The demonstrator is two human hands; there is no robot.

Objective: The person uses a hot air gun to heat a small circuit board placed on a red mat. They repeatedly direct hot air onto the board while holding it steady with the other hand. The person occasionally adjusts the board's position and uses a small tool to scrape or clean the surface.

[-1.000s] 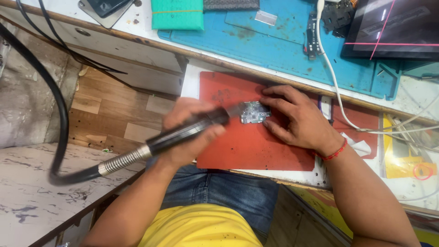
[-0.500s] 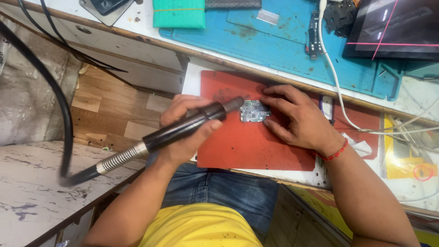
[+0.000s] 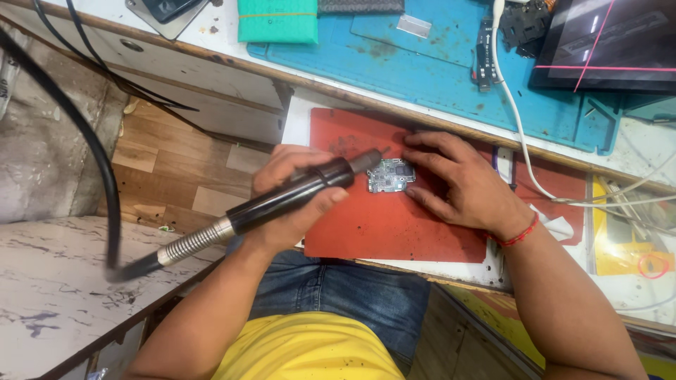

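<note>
Grey circuit board [image 3: 391, 175] beside right fingers [image 3: 422, 172]

Under the left hand [image 3: 296, 197] lies a red mat [image 3: 394, 225]; the handpiece [image 3: 282, 200] it grips is black. Beyond the right hand [image 3: 458, 183] spreads a blue mat [image 3: 436, 63], with a green pad [image 3: 277, 20].

Free room: bare red mat [image 3: 380, 232] at 6 o'clock of the small circuit board [image 3: 391, 175], open to the near bench edge; a narrower bare strip at 11 o'clock of the board.

Obstacles: left hand [image 3: 292, 197] and its black hot-air handpiece [image 3: 282, 198] close the board's 9 o'clock side, nozzle just at its edge. Right hand [image 3: 461, 184] closes 3 o'clock, fingers reaching over 12 to 1. The handpiece's black hose [image 3: 77, 127] arcs across the floor gap at 9 o'clock. White cable [image 3: 517, 134] crosses the blue mat [image 3: 436, 63] at 1 o'clock. Dark tablet [image 3: 605, 46] at 2 o'clock. Green pad [image 3: 277, 20] at 11 o'clock, far bench.
</note>
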